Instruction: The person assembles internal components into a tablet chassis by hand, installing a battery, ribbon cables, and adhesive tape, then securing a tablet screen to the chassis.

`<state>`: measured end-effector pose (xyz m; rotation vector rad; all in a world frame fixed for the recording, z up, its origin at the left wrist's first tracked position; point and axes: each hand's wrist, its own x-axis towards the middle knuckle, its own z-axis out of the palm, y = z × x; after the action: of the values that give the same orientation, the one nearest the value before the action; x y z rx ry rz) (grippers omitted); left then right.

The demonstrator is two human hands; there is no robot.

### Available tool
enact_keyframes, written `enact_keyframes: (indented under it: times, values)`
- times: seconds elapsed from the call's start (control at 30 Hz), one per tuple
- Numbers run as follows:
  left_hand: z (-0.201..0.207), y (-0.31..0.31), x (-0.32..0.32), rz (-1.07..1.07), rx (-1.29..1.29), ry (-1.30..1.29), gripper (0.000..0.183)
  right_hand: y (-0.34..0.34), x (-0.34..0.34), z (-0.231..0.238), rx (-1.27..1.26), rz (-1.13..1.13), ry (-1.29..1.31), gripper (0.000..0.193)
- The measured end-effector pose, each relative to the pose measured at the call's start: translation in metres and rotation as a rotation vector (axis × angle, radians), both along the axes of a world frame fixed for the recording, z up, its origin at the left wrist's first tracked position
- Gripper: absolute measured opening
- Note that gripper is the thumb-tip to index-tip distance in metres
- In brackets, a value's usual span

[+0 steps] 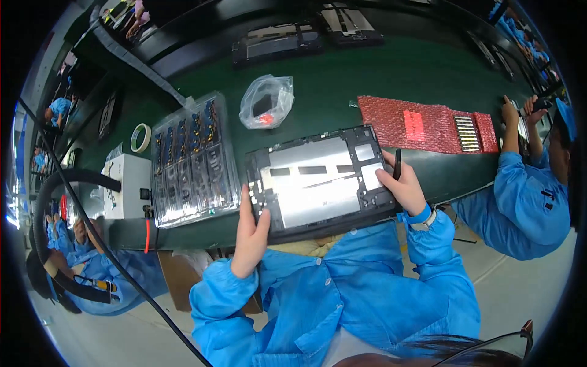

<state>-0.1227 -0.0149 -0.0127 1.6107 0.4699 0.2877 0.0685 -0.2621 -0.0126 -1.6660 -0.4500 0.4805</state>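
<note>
An opened tablet, its black frame and silvery inner plates showing, is held tilted in front of my body at the table's near edge. My left hand grips its left edge, thumb on the upper face. The opposite edge is gripped by my right hand. A slim black pen-like tool also stands up between the fingers of that hand; its lower end is hidden. The fingers under the tablet do not show.
Left of the tablet lies a clear tray of small circuit parts, beside a white box and a tape roll. Beyond are a plastic bag and more tablets. Red bubble wrap lies right, near a co-worker.
</note>
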Motion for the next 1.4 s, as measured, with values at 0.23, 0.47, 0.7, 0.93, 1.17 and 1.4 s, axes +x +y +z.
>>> enact_keyframes:
  times: [0.23, 0.47, 0.7, 0.93, 1.17, 1.4]
  values:
    - [0.008, -0.001, 0.017, -0.099, 0.860, 0.117, 0.059, 0.012, 0.007, 0.004, -0.325, 0.044, -0.475, 0.044]
    - [0.057, -0.007, 0.063, -0.130, 1.261, 0.141, 0.059, 0.059, 0.003, 0.088, 0.053, 0.081, -0.313, 0.022]
    - [-0.008, 0.017, 0.123, 0.101, 1.278, 0.258, 0.061, 0.201, 0.052, 0.045, 0.048, 0.203, -0.339, 0.021]
    - [0.003, 0.022, 0.123, 0.040, 1.139, 0.306, 0.039, 0.215, 0.076, -0.005, 0.089, 0.231, -0.375, 0.020]
    - [0.000, 0.024, 0.124, 0.050, 1.074, 0.236, 0.034, 0.214, 0.075, 0.002, -0.084, 0.194, -0.372, 0.019]
    - [0.001, 0.023, 0.123, 0.069, 1.081, 0.203, 0.033, 0.215, 0.078, -0.001, -0.113, 0.190, -0.409, 0.019]
